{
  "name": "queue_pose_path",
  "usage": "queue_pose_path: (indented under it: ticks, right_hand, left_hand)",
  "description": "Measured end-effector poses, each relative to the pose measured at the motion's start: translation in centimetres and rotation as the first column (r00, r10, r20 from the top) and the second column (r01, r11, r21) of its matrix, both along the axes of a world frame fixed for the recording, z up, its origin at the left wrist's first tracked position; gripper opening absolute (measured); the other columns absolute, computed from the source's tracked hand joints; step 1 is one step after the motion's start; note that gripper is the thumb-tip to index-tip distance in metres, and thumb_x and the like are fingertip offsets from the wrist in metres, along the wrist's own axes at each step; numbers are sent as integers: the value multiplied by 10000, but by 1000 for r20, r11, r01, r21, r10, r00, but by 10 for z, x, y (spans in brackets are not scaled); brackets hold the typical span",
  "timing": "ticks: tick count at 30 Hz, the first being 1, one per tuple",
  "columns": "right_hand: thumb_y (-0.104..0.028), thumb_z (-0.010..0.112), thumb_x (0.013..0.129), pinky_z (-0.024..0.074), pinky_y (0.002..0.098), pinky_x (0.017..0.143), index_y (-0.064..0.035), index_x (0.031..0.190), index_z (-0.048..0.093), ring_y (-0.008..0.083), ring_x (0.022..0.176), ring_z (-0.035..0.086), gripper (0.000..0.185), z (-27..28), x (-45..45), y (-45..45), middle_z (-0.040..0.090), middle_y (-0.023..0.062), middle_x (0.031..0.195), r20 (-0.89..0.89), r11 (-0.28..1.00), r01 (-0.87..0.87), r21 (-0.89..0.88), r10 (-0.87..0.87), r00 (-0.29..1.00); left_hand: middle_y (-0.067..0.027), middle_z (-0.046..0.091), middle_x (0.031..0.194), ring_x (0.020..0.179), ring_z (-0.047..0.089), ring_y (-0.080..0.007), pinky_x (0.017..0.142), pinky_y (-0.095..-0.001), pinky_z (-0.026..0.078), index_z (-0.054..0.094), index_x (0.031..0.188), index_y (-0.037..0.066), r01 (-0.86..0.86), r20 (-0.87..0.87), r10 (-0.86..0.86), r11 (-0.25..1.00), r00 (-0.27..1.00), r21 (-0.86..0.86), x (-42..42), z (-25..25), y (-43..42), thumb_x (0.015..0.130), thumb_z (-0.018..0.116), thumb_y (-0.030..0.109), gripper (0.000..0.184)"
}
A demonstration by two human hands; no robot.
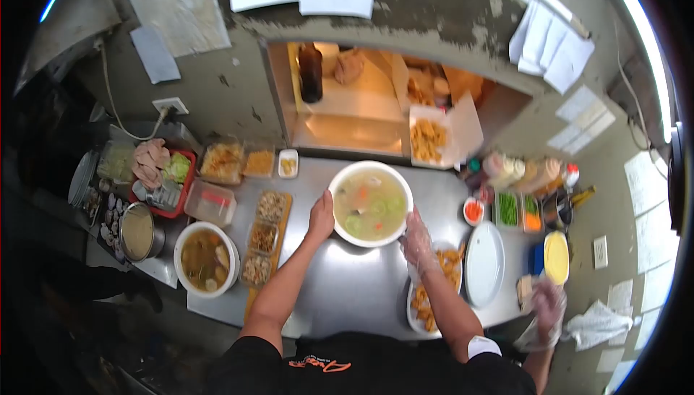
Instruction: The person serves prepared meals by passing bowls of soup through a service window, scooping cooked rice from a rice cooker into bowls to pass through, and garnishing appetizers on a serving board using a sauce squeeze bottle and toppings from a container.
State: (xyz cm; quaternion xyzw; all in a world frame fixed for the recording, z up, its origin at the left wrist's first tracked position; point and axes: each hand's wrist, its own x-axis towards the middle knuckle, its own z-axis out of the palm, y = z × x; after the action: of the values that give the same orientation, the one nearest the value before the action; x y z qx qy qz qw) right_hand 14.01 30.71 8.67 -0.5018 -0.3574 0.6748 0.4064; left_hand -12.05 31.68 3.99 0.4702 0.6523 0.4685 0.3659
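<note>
A white bowl of soup (372, 203) with green and orange vegetable pieces is between my two hands, above or on the steel counter (340, 279); I cannot tell if it is lifted. My left hand (320, 219), bare, grips the bowl's left rim. My right hand (417, 242), in a clear plastic glove, grips its lower right rim. Under my right forearm, partly hidden, lies an oval plate of fried pieces (424, 308). An empty white oval plate (484, 265) is to its right. Another white bowl of soup (205, 259) stands to the left.
Small containers of chopped toppings (264, 237) line a wooden board on the left. Ahead is a pass-through window (354, 135) with an open box of fried food (429, 140). Sauce bottles (524, 171) stand at right. Another person's gloved hand (547, 312) is at the right edge.
</note>
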Motion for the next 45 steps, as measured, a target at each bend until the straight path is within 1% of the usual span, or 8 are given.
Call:
queue_pose_path:
  ticks: [17,26,28,32,33,34,36,45]
  right_hand:
    - [-340,356,1084,482,550,1010,-155,1550,296,293,1270,528,505,-38,-53,212,486,105,1436,-56,943,-103,316,126,990]
    - [-371,379,1073,543,541,935,-108,1412,445,309,1145,612,434,-19,-74,240,511,146,1401,-315,988,-61,141,103,944]
    - [-392,421,1055,562,485,830,-106,1366,484,269,1038,631,427,-14,-68,235,582,129,1285,-26,993,-36,116,40,999]
    - [-416,513,1008,528,380,689,-88,1281,544,189,844,615,428,-18,-86,151,651,64,1001,96,991,125,38,-128,987]
    - [-400,533,996,517,354,654,-72,1213,583,171,785,601,396,-17,-96,107,633,43,932,98,992,-21,128,8,995]
    - [-384,554,985,506,329,619,-56,1145,622,152,725,588,371,-8,-102,56,615,23,864,113,966,-148,212,126,986]
    - [-415,581,977,464,283,533,-44,962,676,105,612,538,383,44,-103,-13,605,23,790,324,838,-541,67,494,807]
    - [-434,560,1003,535,266,687,-54,1044,676,108,735,625,399,177,-35,-26,665,35,825,344,806,-390,445,248,905]
  left_hand:
    - [-293,645,1149,1146,570,-460,976,-494,446,616,1209,-11,-68,-47,71,996,996,58,-61,4,190,1070,212,484,654]
    - [-293,628,1203,1185,550,-463,1009,-496,428,608,1231,-19,-99,-49,103,991,993,86,-70,-6,223,1063,167,492,695]
    - [-331,598,1213,1156,552,-485,991,-525,424,536,1296,-26,-182,-107,197,974,975,134,-65,-9,221,1064,183,489,666]
    - [-286,583,1276,1171,562,-428,970,-468,447,397,1449,-10,-156,-195,235,924,952,350,-64,28,193,990,576,333,599]
    - [-212,662,1174,1081,638,-306,897,-395,494,488,1391,-15,14,-60,-3,983,998,182,-64,100,156,987,598,301,525]
    - [-115,704,1028,948,655,-191,813,-333,510,600,1286,-13,72,-60,-54,934,997,351,-70,107,160,992,600,288,422]
    - [-46,703,1010,921,634,-118,784,-272,500,678,1171,18,158,227,-227,945,947,287,-73,197,131,1005,599,280,320]
    - [-79,672,1140,1025,622,-139,874,-283,492,626,1254,-11,678,-273,-622,644,734,355,3,372,112,1015,566,292,390]
